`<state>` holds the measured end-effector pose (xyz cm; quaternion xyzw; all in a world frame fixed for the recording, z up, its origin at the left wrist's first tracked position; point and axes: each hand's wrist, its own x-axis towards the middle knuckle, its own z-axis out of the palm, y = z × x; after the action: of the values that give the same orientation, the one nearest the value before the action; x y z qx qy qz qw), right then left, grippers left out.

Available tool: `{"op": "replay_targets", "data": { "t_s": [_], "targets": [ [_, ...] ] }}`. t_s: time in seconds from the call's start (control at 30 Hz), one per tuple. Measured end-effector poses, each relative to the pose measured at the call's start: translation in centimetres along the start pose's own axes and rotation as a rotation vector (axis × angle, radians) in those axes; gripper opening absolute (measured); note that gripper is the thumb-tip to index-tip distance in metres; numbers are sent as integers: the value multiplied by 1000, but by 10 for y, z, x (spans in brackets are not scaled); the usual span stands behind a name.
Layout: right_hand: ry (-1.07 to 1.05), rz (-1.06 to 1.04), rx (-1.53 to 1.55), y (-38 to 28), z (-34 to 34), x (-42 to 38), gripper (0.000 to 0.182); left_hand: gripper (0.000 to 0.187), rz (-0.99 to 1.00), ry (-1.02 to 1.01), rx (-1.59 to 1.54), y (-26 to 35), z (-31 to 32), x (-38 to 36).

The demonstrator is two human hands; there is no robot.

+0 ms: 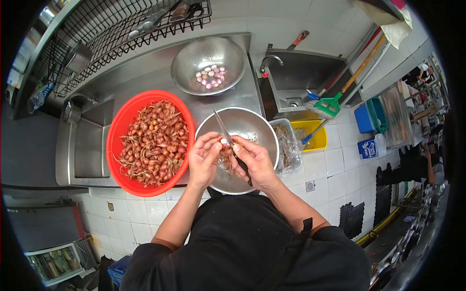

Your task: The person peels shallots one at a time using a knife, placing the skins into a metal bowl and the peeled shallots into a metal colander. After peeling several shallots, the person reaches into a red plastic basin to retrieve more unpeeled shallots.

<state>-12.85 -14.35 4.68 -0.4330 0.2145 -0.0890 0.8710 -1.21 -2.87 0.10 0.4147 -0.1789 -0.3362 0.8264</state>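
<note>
My left hand [205, 157] is closed, with a small, partly peeled shallot [224, 141] pinched at its fingertips. In my right hand [256, 164] is a knife [222, 124], its blade pointing up and away from me and its dark handle under my palm. The right thumb is close beside the shallot. Both hands are over a steel bowl [264, 131] with brownish skins inside. To the left, a red basin [114, 150] holds a heap of unpeeled shallots [155, 140]. Behind the bowl, a steel colander [191, 58] contains several peeled shallots [211, 75].
A sink [92, 145] lies left of the basin; another sink [310, 72] is at back right. Right of the bowl are a clear plastic tub [291, 162] and a yellow container [318, 139]. A wire rack [111, 34] hangs above. People are at far right.
</note>
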Motion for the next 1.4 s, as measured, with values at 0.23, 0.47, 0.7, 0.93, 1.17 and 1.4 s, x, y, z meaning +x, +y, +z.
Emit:
{"op": "replay_targets", "data": {
  "t_s": [0.23,0.47,0.7,0.93,1.17,1.4],
  "targets": [
    [21,-28,-18,-1,-1,-3,38,30,-118,-64,125,1,-6,2],
    [175,-117,-135,7,-18,1,37,24,-19,15,-11,12,-8,10],
    [245,-105,-669,35,-59,16,36,24,-80,42,-212,21,-17,7],
    [115,-207,-526,16,-17,-3,41,25,-56,131,-106,22,-4,3],
    [-1,-377,-651,4,7,-5,48,19,72,37,-64,11,1,-3],
    [-11,-605,-719,7,14,0,42,22,210,144,77,12,13,-4]
  ]
}}
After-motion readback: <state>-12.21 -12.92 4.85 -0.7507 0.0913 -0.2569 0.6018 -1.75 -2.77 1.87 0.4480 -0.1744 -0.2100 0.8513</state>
